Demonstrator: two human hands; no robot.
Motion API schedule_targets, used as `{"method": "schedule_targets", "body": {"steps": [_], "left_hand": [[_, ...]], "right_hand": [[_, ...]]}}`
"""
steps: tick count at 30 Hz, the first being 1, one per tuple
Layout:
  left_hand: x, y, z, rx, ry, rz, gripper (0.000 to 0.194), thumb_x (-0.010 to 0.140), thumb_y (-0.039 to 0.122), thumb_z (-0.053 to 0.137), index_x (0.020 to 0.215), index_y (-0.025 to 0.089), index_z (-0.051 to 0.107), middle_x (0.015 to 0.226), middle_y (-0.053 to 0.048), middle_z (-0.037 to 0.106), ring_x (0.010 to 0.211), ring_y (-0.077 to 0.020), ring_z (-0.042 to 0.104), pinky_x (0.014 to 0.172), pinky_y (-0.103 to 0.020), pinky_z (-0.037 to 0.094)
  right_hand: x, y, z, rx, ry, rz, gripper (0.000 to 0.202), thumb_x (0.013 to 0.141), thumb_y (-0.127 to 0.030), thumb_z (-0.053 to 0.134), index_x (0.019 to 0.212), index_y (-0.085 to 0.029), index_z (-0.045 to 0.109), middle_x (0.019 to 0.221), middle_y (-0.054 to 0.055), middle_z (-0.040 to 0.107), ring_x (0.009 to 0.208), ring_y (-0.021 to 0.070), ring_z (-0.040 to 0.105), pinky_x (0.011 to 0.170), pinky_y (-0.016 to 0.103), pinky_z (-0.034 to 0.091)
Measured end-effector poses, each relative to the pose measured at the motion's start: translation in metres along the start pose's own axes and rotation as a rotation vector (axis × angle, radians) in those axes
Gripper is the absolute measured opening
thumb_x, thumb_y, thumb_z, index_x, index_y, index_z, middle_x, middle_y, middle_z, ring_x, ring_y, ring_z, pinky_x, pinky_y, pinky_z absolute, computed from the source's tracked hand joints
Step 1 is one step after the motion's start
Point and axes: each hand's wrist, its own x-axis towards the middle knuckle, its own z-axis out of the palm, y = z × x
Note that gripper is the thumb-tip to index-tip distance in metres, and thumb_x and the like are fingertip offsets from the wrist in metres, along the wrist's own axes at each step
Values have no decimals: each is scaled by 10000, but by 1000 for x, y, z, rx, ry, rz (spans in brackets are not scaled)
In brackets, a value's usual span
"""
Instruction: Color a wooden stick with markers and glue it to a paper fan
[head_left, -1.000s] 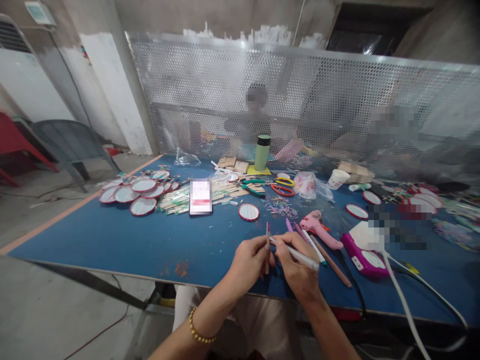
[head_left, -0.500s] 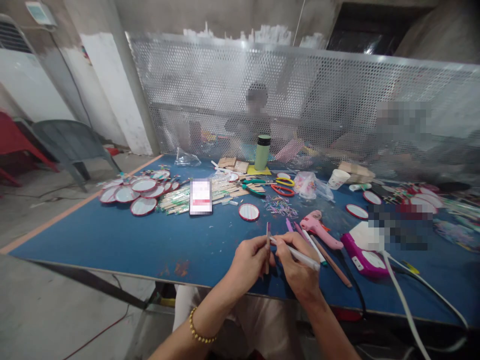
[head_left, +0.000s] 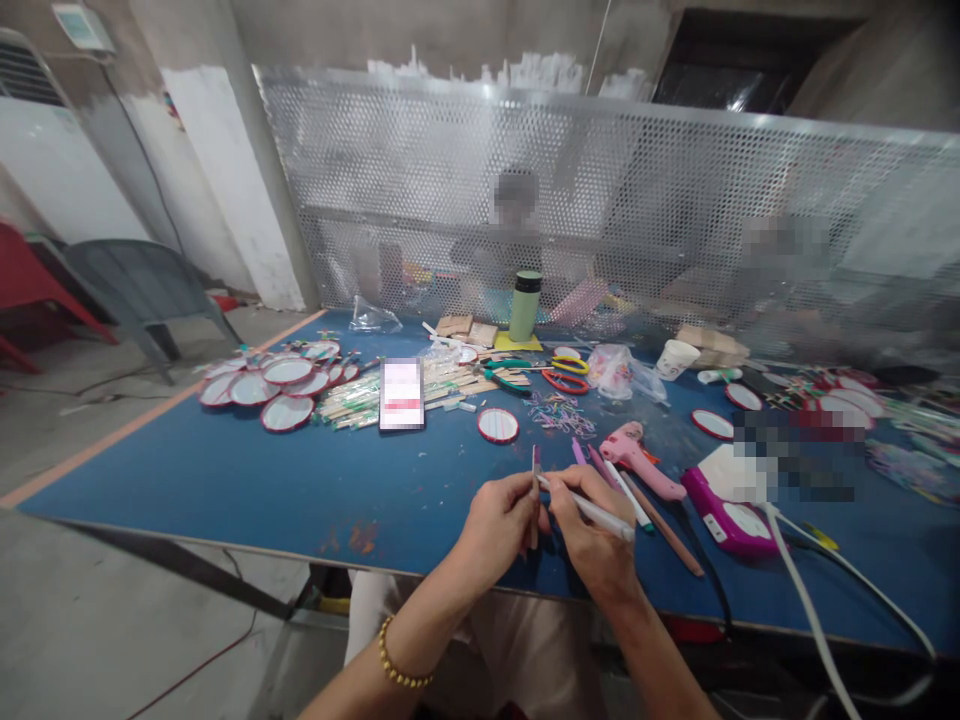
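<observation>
Near the table's front edge, my left hand pinches a thin wooden stick upright, its upper end purplish. My right hand is closed round a white marker pen, whose tip meets the stick close to the left fingertips. Beyond my hands lies a round white disc with a red rim. A pink glue gun rests to the right, beside several coloured pens and a brown stick.
Rimmed discs are piled at the left, near wooden sticks and a phone. Pliers, a green bottle and a paper cup stand or lie farther back. A purple device with cables is at right. Behind a perforated metal screen sits a person.
My right hand and the marker pen have shifted very slightly left. The stick stays in my left hand, almost unmoved.
</observation>
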Motion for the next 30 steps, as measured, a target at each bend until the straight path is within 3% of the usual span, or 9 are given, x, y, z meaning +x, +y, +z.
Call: {"method": "schedule_targets", "body": {"steps": [8,30], "left_hand": [[-1,4,0,-31,-9,-11,291,897,411,477,737,182,558,509,44,504,397,-90,440,419,-196,371],[-1,4,0,-67,-18,-11,293,891,421,504,743,180,578,504,46,509,387,-93,442,406,-199,359]], "right_hand": [[-2,2,0,11,53,1,217,919,-240,566,727,-206,663,593,-12,675,494,125,601,498,221,488],[-1,0,-1,19,32,11,241,921,-255,561,706,-207,658,580,-13,668,487,124,598,490,220,487]]}}
